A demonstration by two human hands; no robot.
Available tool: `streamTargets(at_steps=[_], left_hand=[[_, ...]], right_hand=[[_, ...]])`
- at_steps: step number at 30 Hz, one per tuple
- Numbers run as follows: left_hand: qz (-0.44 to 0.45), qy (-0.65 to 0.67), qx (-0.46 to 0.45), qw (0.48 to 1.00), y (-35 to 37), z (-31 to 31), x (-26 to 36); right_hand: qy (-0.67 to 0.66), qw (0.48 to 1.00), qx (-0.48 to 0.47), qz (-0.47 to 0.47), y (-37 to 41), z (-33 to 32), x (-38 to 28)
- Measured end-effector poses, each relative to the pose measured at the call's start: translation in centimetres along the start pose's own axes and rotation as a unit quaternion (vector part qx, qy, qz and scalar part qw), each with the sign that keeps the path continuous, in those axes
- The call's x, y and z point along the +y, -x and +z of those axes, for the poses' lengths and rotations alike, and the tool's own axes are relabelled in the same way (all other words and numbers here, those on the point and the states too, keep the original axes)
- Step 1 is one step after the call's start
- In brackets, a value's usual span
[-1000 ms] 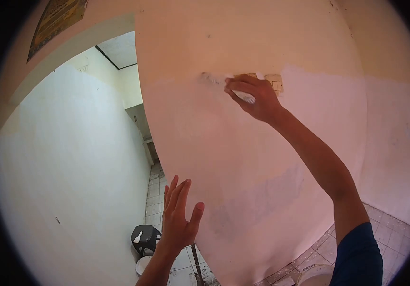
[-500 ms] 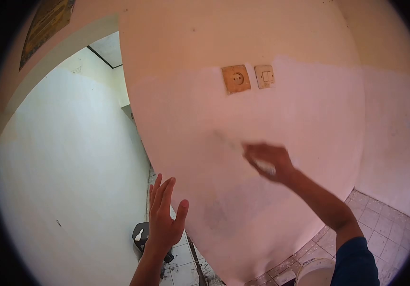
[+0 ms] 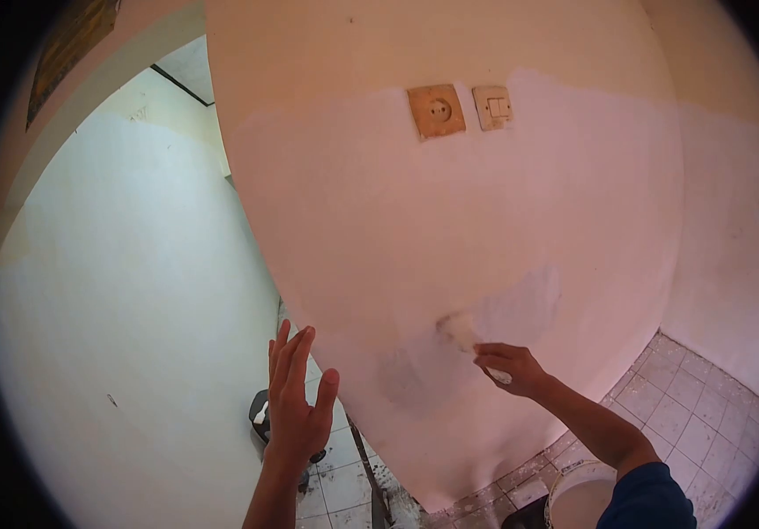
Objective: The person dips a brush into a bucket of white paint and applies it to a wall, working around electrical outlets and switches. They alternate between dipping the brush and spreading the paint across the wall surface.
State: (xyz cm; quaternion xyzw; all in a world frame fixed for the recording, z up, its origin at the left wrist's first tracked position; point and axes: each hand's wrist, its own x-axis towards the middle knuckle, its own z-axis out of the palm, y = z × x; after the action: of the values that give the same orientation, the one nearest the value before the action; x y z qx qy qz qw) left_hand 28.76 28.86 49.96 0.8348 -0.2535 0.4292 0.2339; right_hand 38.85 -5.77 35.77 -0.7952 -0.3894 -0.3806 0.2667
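My right hand (image 3: 510,368) grips a paint brush (image 3: 463,331), whose pale bristles press against the pinkish wall (image 3: 503,220) low down, beside a greyish patch. My left hand (image 3: 296,404) is raised in front of the wall's left edge, palm toward the wall, fingers straight and together, holding nothing. A wall socket (image 3: 436,111) and a light switch (image 3: 492,107) sit high on the wall, well above the brush.
A white bucket (image 3: 579,495) stands on the tiled floor (image 3: 679,414) under my right arm. A dark stool (image 3: 261,418) is behind my left hand, by the white side wall (image 3: 124,309). A doorway opens upper left.
My right hand has swept the brush down the wall from socket height to the low grey patch. The socket, earlier covered by the hand, is now exposed. My left hand stayed raised.
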Motion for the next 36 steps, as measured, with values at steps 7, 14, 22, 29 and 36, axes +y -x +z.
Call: streamTargets(at_steps=[7,14,22,29,36], left_hand=[[0.026,0.043,-0.065,0.997,1.1,4.8,0.3],[-0.048,0.132,-0.161,0.977,11.5,8.6,0.4],[-0.702,0.049,-0.268,0.658,59.2,6.8,-6.2],[-0.781,0.097,-0.280,0.549,62.1,7.4,-7.3],[-0.764,0.139,-0.265,0.572,58.6,9.6,-8.9]], right_hand=[[0.048,0.981,0.174,-0.068,-9.8,-7.4,-3.3],[0.020,0.989,0.144,-0.036,-7.6,-0.6,-1.8],[0.021,0.970,0.239,0.023,-4.8,0.5,-5.1],[0.034,0.947,0.312,-0.068,-12.1,-2.0,-8.6],[0.006,0.938,0.333,-0.102,-14.9,-2.2,-8.2]])
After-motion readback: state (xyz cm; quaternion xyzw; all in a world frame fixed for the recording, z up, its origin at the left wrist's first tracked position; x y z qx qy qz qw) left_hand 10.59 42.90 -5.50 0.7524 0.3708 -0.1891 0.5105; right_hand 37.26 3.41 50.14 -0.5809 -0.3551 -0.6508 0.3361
